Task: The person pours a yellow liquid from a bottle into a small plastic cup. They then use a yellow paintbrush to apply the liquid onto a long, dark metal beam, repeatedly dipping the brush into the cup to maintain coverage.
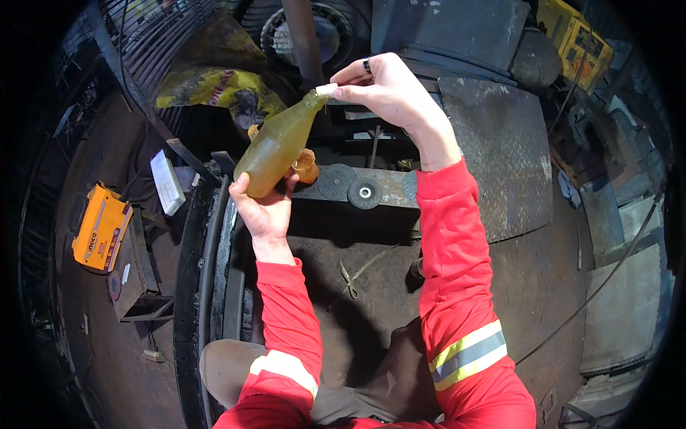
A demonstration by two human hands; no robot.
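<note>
In the head view, the left hand (263,207) is closed around the bottom of a clear plastic bottle with yellow-green liquid (277,146), held tilted in the middle of the scene, above a dark metal bench (500,164). The right hand (389,89) pinches its small white cap (326,89) at the far end. The bottle looks nearly full, so rather heavy; its thin wall probably gives under pressure and may be slippery if oily. The wide lower body seems the safest hold. A round grinding disc (364,193) lies near.

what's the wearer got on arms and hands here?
Both arms wear bright red long sleeves. Each sleeve has a reflective band near the upper arm: yellow edges with a silver-grey middle stripe. Left hand is bare, no glove. Right hand is bare too, with a dark ring on one finger. No watch visible.
</note>
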